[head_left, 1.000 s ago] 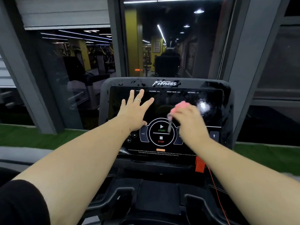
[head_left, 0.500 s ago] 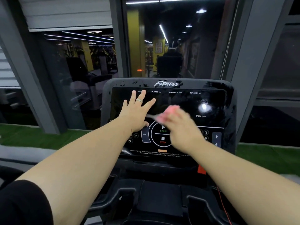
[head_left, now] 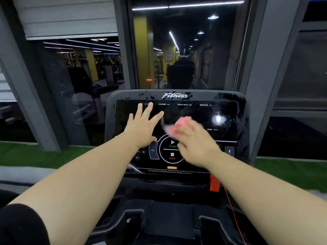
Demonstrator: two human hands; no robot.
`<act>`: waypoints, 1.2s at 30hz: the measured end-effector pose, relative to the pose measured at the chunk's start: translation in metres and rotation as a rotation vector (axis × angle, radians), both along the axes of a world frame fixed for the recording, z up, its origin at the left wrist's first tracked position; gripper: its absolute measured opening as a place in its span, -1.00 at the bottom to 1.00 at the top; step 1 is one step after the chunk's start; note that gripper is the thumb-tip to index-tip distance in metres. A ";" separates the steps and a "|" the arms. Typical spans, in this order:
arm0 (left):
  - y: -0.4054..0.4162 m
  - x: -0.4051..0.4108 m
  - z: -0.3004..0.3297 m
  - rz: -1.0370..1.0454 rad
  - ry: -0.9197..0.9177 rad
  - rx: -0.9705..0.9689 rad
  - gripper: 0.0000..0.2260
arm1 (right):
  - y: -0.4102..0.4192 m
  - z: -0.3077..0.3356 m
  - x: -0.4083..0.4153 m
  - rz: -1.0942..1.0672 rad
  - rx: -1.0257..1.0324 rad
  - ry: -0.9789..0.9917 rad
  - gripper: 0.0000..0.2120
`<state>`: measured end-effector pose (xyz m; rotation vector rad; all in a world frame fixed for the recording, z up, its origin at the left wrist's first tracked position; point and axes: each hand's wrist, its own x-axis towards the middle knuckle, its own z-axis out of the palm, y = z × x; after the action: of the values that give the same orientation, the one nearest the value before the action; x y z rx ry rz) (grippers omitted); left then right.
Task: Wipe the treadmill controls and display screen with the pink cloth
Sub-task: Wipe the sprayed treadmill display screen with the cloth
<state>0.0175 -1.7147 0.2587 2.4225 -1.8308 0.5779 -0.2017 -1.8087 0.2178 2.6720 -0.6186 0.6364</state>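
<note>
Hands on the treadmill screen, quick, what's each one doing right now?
Left hand: open, fingers spread flat on the black glossy display screen.
Right hand: holding the crumpled pink cloth.

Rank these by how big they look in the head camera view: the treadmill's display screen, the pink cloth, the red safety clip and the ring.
1. display screen
2. pink cloth, blurred and partly hidden in the right hand
3. red safety clip
4. ring, on the left hand
</note>
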 end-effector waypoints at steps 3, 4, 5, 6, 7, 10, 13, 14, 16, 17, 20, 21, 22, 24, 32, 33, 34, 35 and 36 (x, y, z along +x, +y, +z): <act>0.000 0.000 -0.001 -0.008 -0.006 0.002 -0.06 | 0.001 -0.022 -0.030 0.213 -0.067 0.182 -0.67; 0.000 0.000 -0.001 -0.009 -0.009 0.001 -0.06 | -0.006 -0.023 -0.045 0.226 -0.079 0.156 -0.72; -0.001 0.000 -0.002 -0.009 -0.013 -0.001 -0.06 | -0.014 -0.019 -0.058 0.197 -0.087 0.103 -0.75; -0.001 0.000 -0.002 -0.008 -0.015 -0.003 -0.05 | -0.025 -0.012 -0.068 0.134 -0.093 0.031 -0.75; -0.002 0.000 -0.002 -0.008 -0.013 -0.004 -0.05 | -0.037 -0.003 -0.075 0.049 -0.086 -0.059 -0.73; -0.001 0.000 -0.001 -0.010 -0.005 0.000 -0.05 | -0.049 0.021 -0.062 -0.156 -0.010 -0.317 -0.63; 0.000 -0.001 -0.001 -0.005 0.001 -0.002 -0.05 | -0.030 0.007 -0.041 -0.091 0.018 -0.202 -0.44; 0.000 -0.002 -0.001 -0.004 0.002 -0.002 -0.05 | -0.022 -0.004 -0.041 -0.021 -0.015 -0.082 -0.41; 0.000 -0.002 0.000 -0.004 0.001 0.000 -0.05 | -0.012 -0.020 -0.051 0.116 -0.075 0.102 -0.46; 0.000 -0.003 0.000 -0.003 0.001 0.000 -0.05 | -0.014 -0.020 -0.059 0.143 -0.101 0.132 -0.49; 0.000 -0.003 0.000 -0.001 0.007 0.006 -0.05 | -0.037 0.002 -0.077 -0.004 -0.121 -0.011 -0.48; 0.000 -0.003 0.000 0.000 0.012 0.006 -0.05 | -0.047 0.012 -0.083 -0.121 -0.072 -0.115 -0.48; 0.000 -0.002 0.000 0.001 0.016 0.004 -0.05 | -0.054 0.021 -0.086 -0.242 -0.010 -0.208 -0.50; 0.000 -0.003 0.000 0.003 0.019 0.005 -0.05 | -0.055 0.030 -0.076 -0.359 0.060 -0.339 -0.50; 0.001 -0.005 0.001 0.004 0.026 0.006 -0.05 | -0.039 0.000 -0.085 0.079 -0.117 0.092 -0.57; 0.001 -0.005 0.001 0.004 0.024 0.005 -0.05 | -0.047 0.005 -0.093 0.004 -0.096 0.015 -0.57; 0.001 -0.005 0.001 0.004 0.024 0.004 -0.05 | -0.056 0.012 -0.097 -0.106 -0.048 -0.098 -0.56; 0.001 -0.005 0.002 0.005 0.027 0.004 -0.05 | -0.062 0.020 -0.096 -0.204 -0.001 -0.218 -0.54; 0.001 -0.005 0.002 0.007 0.032 0.007 -0.05 | -0.062 0.026 -0.090 -0.261 0.029 -0.295 -0.51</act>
<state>0.0125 -1.7138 0.2609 2.4296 -1.8156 0.5300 -0.2917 -1.8707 0.2440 2.4799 -1.0412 0.9564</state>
